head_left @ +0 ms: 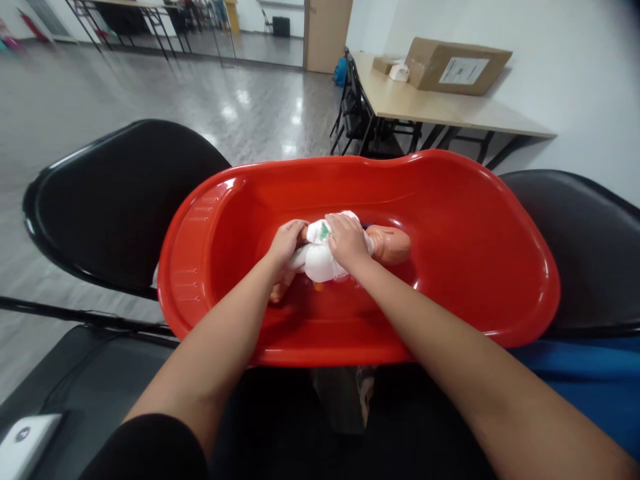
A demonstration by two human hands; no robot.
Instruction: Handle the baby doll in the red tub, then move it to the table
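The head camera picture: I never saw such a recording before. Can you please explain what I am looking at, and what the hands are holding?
There is no machine; a person wears a camera on the head, looking down at their own bare hands. A red baby tub rests across two black chairs. Inside lies a baby doll in a white diaper. The left hand touches the doll's leg end, and the right hand presses on the diaper. Behind stands a table with a cardboard box.

Both hands [320,243] grip diapered doll [350,250] (lying) in red tub [450,300].
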